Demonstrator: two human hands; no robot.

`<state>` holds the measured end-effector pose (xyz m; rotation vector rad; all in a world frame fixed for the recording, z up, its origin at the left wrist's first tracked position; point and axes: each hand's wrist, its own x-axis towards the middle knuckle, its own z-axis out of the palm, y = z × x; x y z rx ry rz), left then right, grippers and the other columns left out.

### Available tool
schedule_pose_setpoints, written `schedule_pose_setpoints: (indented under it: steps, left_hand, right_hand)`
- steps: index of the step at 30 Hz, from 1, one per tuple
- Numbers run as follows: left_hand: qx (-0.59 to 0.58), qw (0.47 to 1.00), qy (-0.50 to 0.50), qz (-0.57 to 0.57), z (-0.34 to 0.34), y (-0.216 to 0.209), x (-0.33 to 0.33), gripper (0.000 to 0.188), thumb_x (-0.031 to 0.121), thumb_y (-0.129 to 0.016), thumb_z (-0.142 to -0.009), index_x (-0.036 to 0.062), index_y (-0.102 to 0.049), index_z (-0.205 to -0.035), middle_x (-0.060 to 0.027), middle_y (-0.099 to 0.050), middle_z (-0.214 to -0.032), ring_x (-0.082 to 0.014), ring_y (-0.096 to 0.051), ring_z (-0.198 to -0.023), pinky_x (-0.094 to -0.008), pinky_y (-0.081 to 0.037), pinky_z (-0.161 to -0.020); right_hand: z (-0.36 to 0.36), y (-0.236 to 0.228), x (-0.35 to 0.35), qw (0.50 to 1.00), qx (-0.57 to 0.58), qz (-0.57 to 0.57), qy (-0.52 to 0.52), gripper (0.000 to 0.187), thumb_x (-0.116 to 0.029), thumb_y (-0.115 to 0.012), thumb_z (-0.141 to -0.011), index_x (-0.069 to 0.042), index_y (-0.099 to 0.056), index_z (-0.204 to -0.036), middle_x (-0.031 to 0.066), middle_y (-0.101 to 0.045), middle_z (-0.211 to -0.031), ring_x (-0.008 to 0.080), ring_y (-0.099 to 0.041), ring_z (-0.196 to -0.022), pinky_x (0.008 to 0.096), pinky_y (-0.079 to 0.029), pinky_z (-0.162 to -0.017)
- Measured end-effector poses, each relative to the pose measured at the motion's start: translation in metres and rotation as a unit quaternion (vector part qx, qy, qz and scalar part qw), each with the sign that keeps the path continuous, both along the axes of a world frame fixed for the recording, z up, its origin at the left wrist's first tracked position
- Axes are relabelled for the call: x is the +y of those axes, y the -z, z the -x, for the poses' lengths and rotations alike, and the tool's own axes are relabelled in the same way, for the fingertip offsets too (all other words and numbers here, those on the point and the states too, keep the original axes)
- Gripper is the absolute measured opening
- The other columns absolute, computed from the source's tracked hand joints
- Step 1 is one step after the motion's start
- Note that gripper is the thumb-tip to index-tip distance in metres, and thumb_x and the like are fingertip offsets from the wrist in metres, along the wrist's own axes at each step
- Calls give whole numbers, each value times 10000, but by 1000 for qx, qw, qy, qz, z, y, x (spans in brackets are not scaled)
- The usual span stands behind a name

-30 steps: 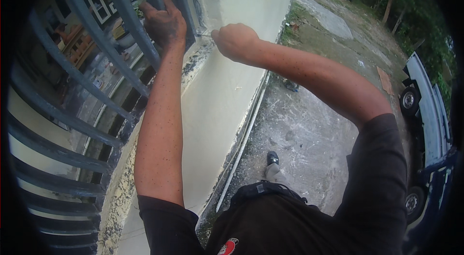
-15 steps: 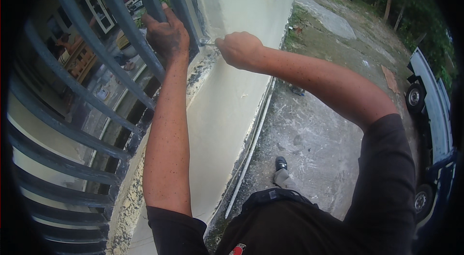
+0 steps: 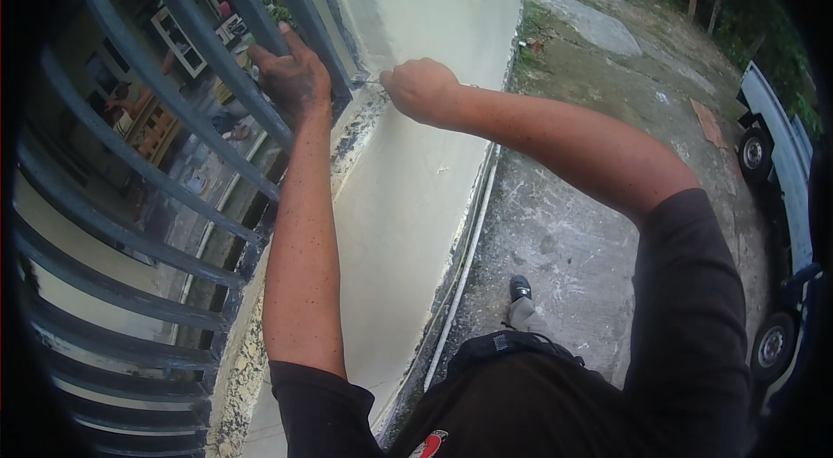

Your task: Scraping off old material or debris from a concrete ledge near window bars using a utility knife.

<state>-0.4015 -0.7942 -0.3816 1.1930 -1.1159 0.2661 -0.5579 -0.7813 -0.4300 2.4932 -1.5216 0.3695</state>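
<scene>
My left hand [image 3: 299,75] is closed round one upright of a dark grey metal grille [image 3: 249,14], low on the bar near the grille's base. Just to its right, my right hand [image 3: 421,91] is closed in a fist on a tool with a thin metal blade [image 3: 370,80]. The handle is hidden inside my fingers, so the exact kind is unclear. Its blade points left, at the corner where the last bar, the cream wall [image 3: 429,3] and the chipped ledge [image 3: 351,130] meet. Flaked cream and dark paint marks the ledge beneath my left forearm.
Behind the grille lie a wooden bench [image 3: 158,130] and a white-framed cabinet [image 3: 180,42], with a person partly visible. A white pipe [image 3: 460,289] follows the wall's foot. To the right are a concrete yard [image 3: 568,258] and a parked truck [image 3: 785,198].
My view has shifted slightly, and both hands appear a little farther left. The left hand keeps its hold on the bar; the right hand keeps the blade at the same corner.
</scene>
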Motion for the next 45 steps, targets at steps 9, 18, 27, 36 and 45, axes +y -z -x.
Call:
schedule_pose_setpoints:
  steps: [9, 18, 27, 36, 45]
  left_hand:
    - [-10, 999, -12, -28, 5, 7, -4, 485, 446, -510, -996, -14, -478, -1147, -230, -654, -928, -398, -675, -895, -491, -522, -772]
    - [-45, 994, -30, -94, -4, 2, 9, 630, 312, -537, -993, -105, -287, -1395, -319, -441, -1314, -428, -484, -1249, -497, -409, -1026]
    - [-41, 985, 65, -152, 5, -43, 61, 807, 371, -513, -981, -139, -157, -1495, -320, -248, -1544, -407, -268, -1453, -424, -243, -1203]
    - [44, 969, 113, -215, -2, -50, 42, 746, 399, -471, -996, -76, -206, -1507, -305, -417, -1457, -415, -426, -1363, -456, -357, -1135]
    - [24, 978, 154, -140, -16, -30, 5, 492, 315, -461, -1018, -63, -321, -1299, -334, -569, -1210, -476, -586, -1131, -520, -465, -955]
  right_hand:
    - [-16, 8, -44, 959, 237, 148, 45, 135, -134, -639, -867, -84, -748, -928, 81, -754, -936, 286, -740, -839, 491, -578, -542]
    - [14, 9, 23, 998, -48, 31, -10, 171, -92, -537, -892, 2, -639, -992, 183, -718, -883, 334, -718, -857, 435, -584, -717]
    - [-13, -11, 68, 996, -71, 14, -46, 207, -111, -490, -924, -5, -614, -1051, 194, -702, -847, 368, -705, -826, 472, -568, -692]
    - [-28, 2, 51, 999, -4, -2, -37, 204, -101, -480, -929, -15, -652, -996, 183, -710, -901, 346, -711, -860, 446, -573, -735]
    - [-45, 2, 8, 1000, 10, 2, 8, 236, -145, -525, -925, -58, -739, -974, 155, -738, -1011, 295, -723, -960, 389, -586, -811]
